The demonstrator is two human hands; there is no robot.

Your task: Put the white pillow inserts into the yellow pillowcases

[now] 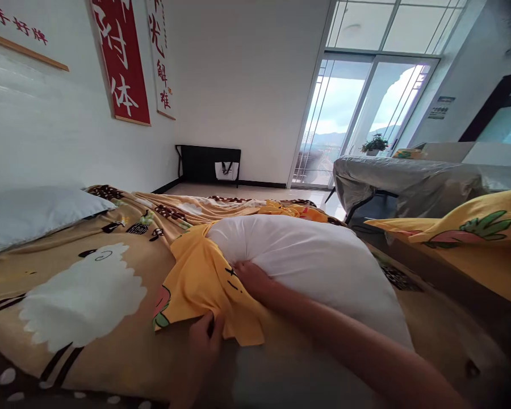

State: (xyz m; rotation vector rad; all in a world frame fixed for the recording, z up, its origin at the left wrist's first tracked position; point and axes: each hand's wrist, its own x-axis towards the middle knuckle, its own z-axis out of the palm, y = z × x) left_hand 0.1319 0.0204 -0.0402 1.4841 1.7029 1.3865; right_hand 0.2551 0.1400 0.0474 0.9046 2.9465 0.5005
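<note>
The right hand [250, 279] lies on the white pillow [306, 267], fingers tucked under the edge of the yellow pillowcase [200, 284] where the cloth meets the pillow – whether they pinch or press flat I cannot tell, as the cloth hides the tips. The left hand [206, 335], nearer the camera than the pillow, is closed on the lower hem of the pillowcase, thumb over the fold. The pillowcase is bunched at the pillow's left end, most of the pillow bare.

The pillow lies on a tan sheep-print blanket [85, 295], which spreads wide and flat to the pillow's left – open room there. Further left of the pillow, by the wall, lies a pale blue pillow [34, 213]. Right of the pillow a second yellow pillow [472, 227] sits on a neighbouring bed, close by. Beyond the pillow stand a plastic-covered table [409, 182], a black rack [208, 162] against the far wall and a glass door [357, 113].
</note>
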